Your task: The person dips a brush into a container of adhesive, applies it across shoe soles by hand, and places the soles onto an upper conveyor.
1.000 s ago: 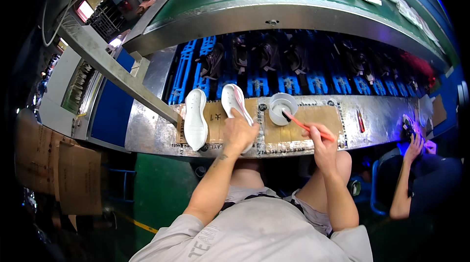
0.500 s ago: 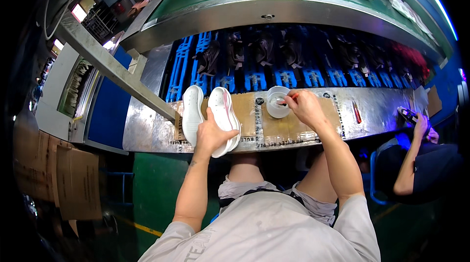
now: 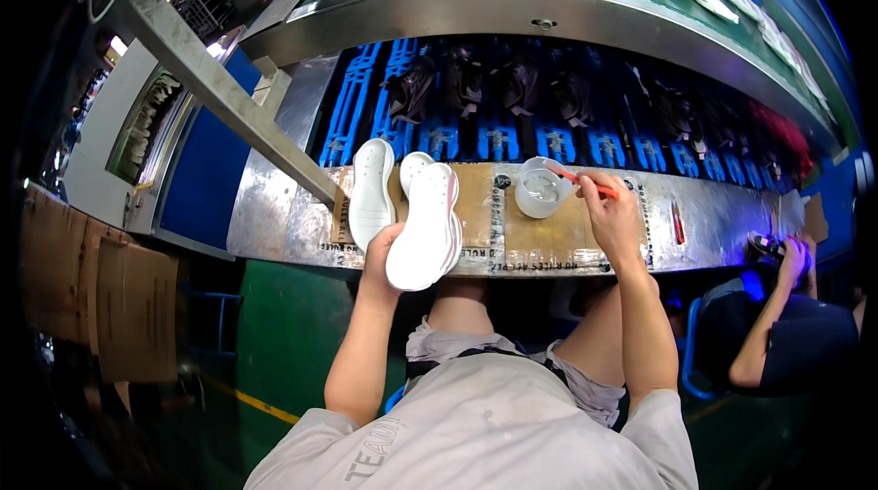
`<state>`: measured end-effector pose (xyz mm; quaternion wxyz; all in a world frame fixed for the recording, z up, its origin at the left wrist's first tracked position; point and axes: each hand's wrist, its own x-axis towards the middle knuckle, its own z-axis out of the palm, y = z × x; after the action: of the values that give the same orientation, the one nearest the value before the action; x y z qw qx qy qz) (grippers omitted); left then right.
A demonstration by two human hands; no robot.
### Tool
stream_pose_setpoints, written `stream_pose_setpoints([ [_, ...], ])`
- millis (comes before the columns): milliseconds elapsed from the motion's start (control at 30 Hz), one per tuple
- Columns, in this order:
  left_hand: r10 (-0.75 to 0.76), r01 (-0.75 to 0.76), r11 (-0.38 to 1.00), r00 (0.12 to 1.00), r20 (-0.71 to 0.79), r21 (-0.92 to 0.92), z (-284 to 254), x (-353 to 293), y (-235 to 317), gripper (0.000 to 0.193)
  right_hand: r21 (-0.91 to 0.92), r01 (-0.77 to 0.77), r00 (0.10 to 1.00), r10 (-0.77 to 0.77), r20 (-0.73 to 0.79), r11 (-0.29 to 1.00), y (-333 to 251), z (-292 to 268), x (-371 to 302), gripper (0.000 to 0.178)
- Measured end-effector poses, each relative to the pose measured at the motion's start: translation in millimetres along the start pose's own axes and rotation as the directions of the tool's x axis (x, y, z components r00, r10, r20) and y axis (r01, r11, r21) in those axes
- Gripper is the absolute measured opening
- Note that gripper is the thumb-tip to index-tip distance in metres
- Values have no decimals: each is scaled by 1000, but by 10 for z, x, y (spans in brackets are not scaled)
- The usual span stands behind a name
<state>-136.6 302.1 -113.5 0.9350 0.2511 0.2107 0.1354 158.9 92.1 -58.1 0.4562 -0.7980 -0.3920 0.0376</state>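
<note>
Your right hand (image 3: 611,215) is clamped on an orange brush (image 3: 585,181), its tip in the clear cup (image 3: 540,193) near the surface's (image 3: 274,215) far edge; your left hand (image 3: 382,252) is closed on a white sole (image 3: 425,226).

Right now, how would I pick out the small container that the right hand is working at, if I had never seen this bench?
Find the long metal workbench below the blue racks, then the brown cardboard sheet taped on it. At the sheet's right end stands a small round translucent plastic cup, with the right hand dipping an orange-handled brush into it. It is the only round container there; the white shoe soles beside it lie flat.
</note>
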Motion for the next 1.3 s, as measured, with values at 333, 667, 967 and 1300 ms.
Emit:
stream_pose_setpoints([
  [333, 22, -13, 999, 976, 217, -46, 229, -97, -351, 86, 491, -47, 924, -149, 352, 870, -435, 107, -205, 18],
  [667, 108, -169, 945, 969, 222, 281, 174, 10, 107, 105, 339, 270, 816, -401, 417, 901, -569, -21, -168, 15],
  [967, 416, -501, 566, 859, 298, 655, 635, -53, 208, 97, 358, -26, 889, -143, 435, 933, -580, -86, -345, 17],
  [1300, 507, -642, 57, 678, 532, 765, 607, 240, 15, 95, 585, -223, 924, -23, 382, 780, -806, -81, -756, 23],
])
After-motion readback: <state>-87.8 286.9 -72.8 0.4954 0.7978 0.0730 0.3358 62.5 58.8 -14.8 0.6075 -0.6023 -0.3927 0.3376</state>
